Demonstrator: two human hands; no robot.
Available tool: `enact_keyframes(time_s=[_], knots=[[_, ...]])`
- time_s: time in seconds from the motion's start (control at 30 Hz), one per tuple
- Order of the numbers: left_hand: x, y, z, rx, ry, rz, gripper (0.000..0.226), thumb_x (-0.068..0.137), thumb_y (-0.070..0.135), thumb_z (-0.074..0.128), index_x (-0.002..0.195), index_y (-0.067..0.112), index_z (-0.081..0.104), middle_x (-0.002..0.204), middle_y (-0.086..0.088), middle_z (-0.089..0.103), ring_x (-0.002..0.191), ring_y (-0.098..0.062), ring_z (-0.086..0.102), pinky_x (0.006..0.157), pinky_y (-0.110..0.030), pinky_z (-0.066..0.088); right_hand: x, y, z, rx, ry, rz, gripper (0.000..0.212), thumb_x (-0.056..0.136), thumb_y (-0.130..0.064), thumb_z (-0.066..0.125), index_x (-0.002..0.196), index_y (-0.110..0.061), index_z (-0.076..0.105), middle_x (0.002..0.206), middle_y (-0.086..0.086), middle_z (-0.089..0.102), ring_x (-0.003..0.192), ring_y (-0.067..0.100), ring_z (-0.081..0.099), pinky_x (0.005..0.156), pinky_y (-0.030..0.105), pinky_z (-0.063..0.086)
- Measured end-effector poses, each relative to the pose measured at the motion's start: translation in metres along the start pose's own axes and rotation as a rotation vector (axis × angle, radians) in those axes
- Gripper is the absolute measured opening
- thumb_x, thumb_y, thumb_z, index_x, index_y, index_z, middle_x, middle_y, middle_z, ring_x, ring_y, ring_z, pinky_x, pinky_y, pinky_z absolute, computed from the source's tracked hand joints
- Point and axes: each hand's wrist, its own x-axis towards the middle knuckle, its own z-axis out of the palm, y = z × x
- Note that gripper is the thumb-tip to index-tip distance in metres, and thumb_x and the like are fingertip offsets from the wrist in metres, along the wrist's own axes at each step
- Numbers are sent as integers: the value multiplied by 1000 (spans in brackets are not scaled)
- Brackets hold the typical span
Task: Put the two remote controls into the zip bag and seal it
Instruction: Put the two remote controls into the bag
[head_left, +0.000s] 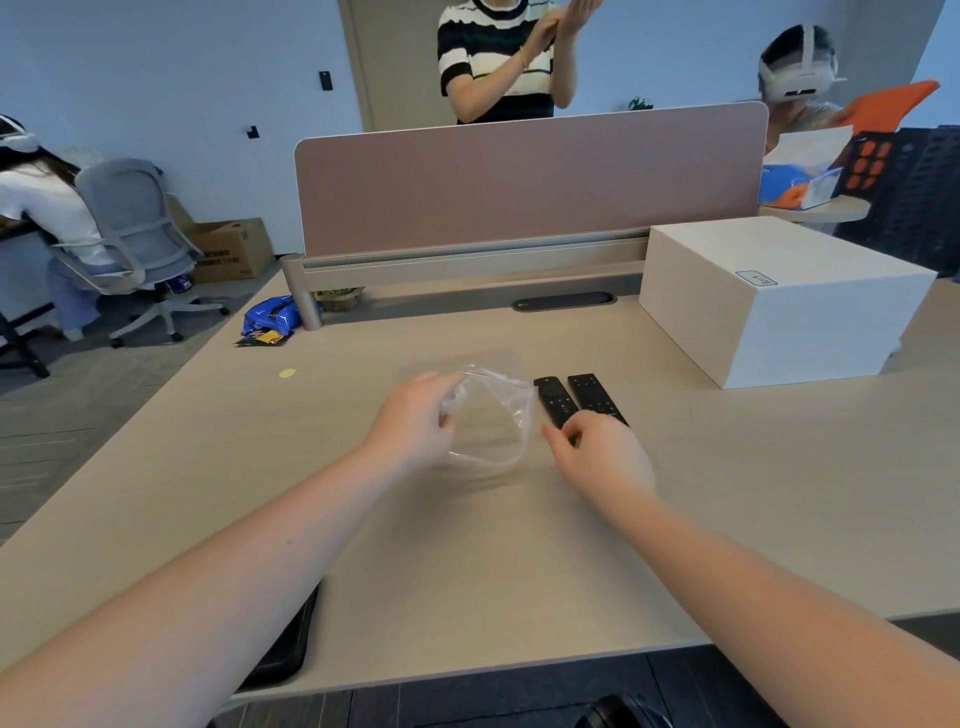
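Two black remote controls lie side by side on the beige desk, the left remote (555, 397) and the right remote (592, 392). A clear zip bag (493, 418) with a red strip at its mouth sits just left of them, its mouth held open and raised. My left hand (415, 421) grips the bag's left edge. My right hand (597, 452) rests over the near ends of both remotes, fingers curled down on them; whether it has a hold on either one I cannot tell.
A large white box (779, 306) stands at the back right of the desk (467, 545). A pink divider panel (519, 182) closes the far edge. A dark flat object (291, 644) lies at the near left edge. People sit and stand beyond the desk.
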Motion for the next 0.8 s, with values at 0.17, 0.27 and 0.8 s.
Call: enact_keyframes(time_s=[0.17,0.27,0.8], knots=[[0,-4,9,77,-97,110,49,85,-2,47,133,13,49,120,-10,59,110,-31,53,84,-31,44,2,10,-3,-354,-36,-66,29,94,-38,47,109,-15,56,107,7,60,105,27,53,67,31,41],[-1,-5,8,95,-107,135,44,84,-5,46,124,9,57,116,-12,62,108,-33,56,86,-38,48,5,12,1,-406,-44,-93,28,92,-39,50,105,-15,55,105,7,63,103,27,54,65,31,40],[-12,3,3,63,-21,-66,22,90,13,54,109,12,42,96,-6,73,89,-36,62,72,-42,50,18,8,-15,42,138,89,16,85,-13,51,91,-2,61,75,10,60,72,31,55,57,28,39]])
